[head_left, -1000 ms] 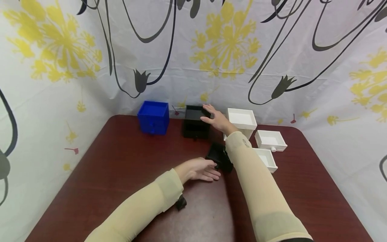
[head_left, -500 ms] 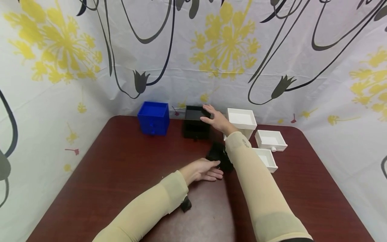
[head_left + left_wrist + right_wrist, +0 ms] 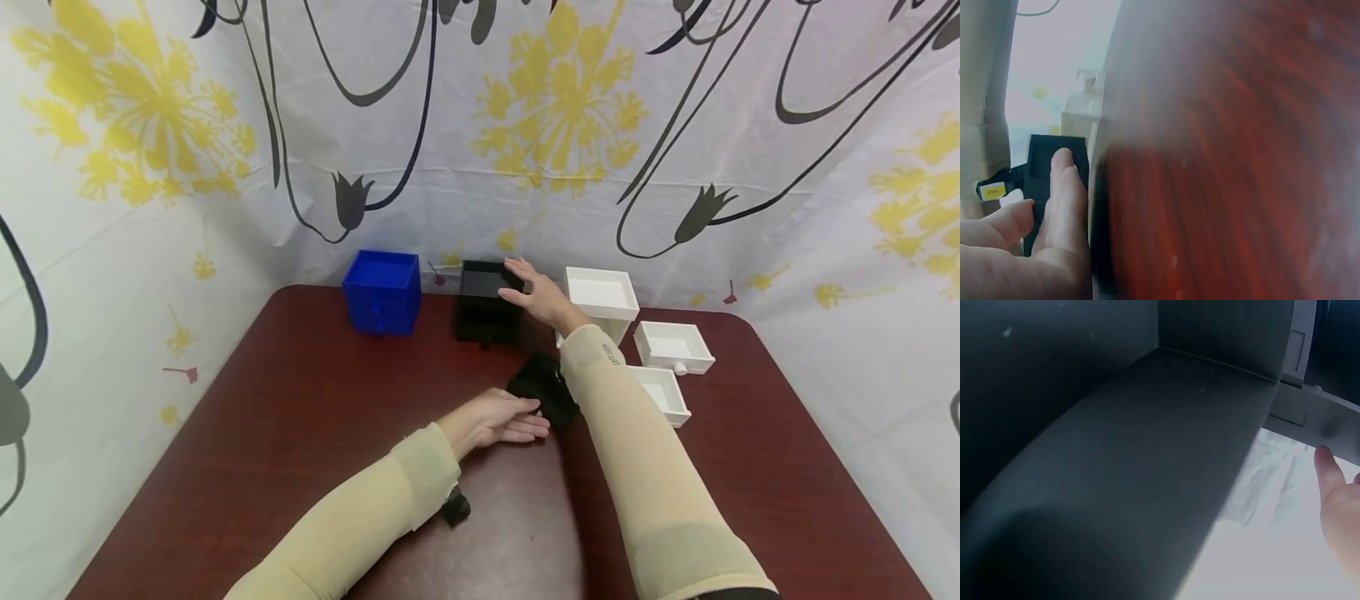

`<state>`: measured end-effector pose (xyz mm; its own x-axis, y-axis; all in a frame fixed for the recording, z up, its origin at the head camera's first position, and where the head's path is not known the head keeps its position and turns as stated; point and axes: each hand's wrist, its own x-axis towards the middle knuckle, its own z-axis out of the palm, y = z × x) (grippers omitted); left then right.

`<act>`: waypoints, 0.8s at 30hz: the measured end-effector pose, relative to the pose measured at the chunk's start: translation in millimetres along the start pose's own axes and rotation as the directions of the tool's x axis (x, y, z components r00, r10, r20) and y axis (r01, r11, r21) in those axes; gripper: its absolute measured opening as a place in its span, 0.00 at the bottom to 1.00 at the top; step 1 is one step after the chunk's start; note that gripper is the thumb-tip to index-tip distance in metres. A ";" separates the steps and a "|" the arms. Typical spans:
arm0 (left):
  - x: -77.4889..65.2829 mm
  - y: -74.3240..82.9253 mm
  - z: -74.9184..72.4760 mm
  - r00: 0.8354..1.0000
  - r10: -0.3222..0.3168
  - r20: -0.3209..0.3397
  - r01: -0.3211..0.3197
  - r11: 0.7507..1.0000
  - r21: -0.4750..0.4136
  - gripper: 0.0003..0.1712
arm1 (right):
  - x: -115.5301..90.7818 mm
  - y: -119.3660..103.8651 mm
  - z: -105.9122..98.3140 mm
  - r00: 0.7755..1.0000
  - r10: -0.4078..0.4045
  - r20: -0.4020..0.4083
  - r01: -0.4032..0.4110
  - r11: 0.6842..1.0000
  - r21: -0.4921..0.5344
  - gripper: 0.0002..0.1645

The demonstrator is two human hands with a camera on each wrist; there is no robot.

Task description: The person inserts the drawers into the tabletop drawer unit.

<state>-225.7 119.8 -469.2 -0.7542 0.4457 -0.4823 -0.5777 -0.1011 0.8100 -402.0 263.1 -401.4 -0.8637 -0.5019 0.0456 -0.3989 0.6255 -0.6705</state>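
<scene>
My left hand (image 3: 498, 418) pinches a small black drawer (image 3: 1038, 156) near its knob, thumb on one side and outstretched fingers on the other. The drawer is tilted and partly covered by my right sleeve in the head view. My right hand (image 3: 536, 293) rests at the right side of a black drawer cabinet (image 3: 476, 317), its fingers spread along the top edge. In the right wrist view, the thumb meets the cabinet's frame (image 3: 1297, 412), and the inside of the black drawer (image 3: 1122, 444) fills the foreground.
A blue drawer cabinet (image 3: 382, 292) stands at the back left. To the right are a white cabinet (image 3: 600, 292) and two loose white drawers, one farther back (image 3: 671, 342), one nearer (image 3: 660, 396) and partly behind my sleeve. A patterned curtain (image 3: 450, 192) hangs behind the table (image 3: 300, 400).
The black drawer has been tipped in my left hand, so its inside shows less than before. The left hand shifted slightly right, then a little back. My right hand stays where it was.
</scene>
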 end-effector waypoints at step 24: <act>-11.0 1.9 -32.9 0.999 0.035 -0.028 -0.032 0.996 0.088 0.19 | 2.1 1.5 1.3 1.000 0.016 0.002 -0.016 0.999 0.029 0.44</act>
<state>-228.8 85.5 -473.4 -0.7822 0.4167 -0.4631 -0.5235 -0.0367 0.8512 -404.0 262.2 -403.4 -0.8693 -0.4932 0.0333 -0.3760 0.6162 -0.6921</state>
